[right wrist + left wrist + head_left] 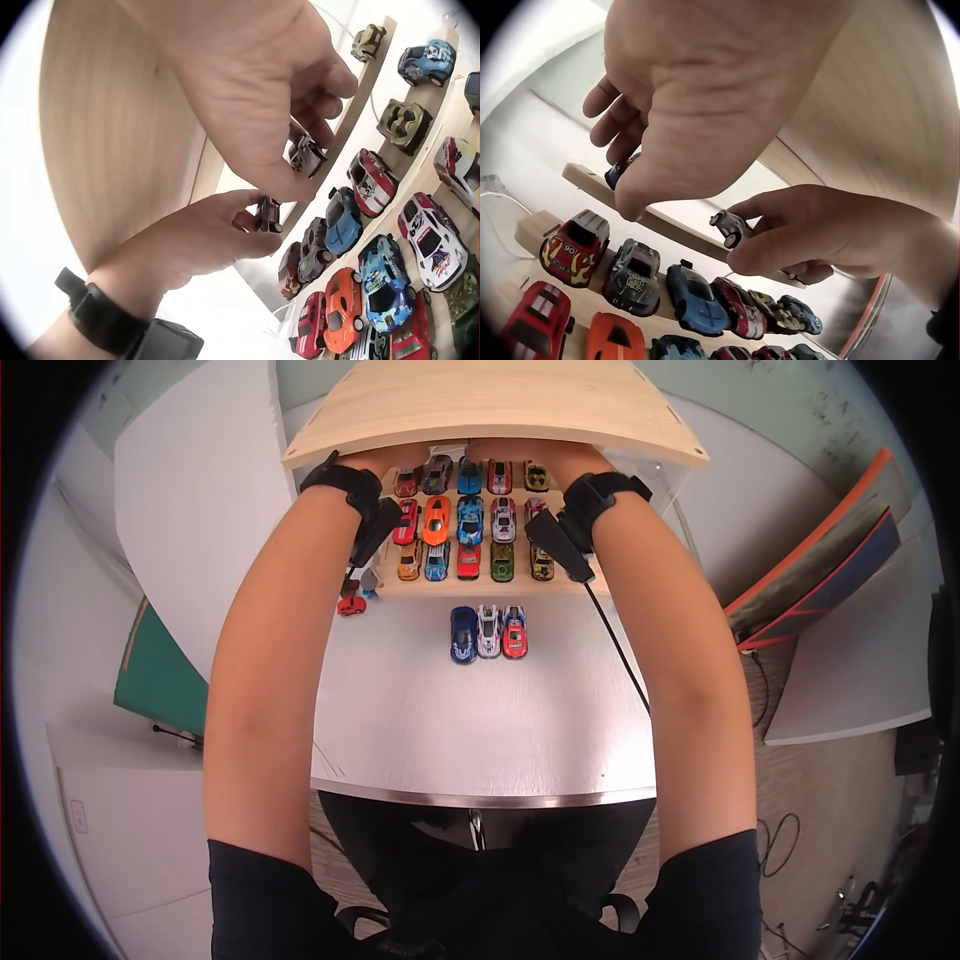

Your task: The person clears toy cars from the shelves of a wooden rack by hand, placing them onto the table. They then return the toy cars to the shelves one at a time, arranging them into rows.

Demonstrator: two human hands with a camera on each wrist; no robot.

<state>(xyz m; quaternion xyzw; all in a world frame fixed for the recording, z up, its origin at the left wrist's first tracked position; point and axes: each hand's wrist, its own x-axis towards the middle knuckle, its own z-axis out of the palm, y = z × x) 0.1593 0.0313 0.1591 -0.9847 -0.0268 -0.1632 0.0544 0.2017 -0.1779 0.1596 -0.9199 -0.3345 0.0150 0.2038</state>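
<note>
Beneath the wooden top board, my left hand [697, 97] pinches a small dark toy car [268, 214] between thumb and fingers. My right hand [247, 97] grips a white and black toy car [306, 156], also seen in the left wrist view. Both cars are held close to the rearmost wooden rail [682, 234]. In front of that rail stand rows of toy cars, among them a blue car [696, 298], a grey camouflage car [633, 277] and a flame-patterned car [575, 249]. A yellowish car [368, 43] sits on the rear rail. From the head view, the board hides most of both hands.
The wooden top board [490, 405] overhangs the stepped rack. On the silvery table [480, 730], a dark blue car [463, 635], a white car [488, 632] and a red-blue car [514, 632] stand side by side. A small red car [351, 605] lies left of the rack.
</note>
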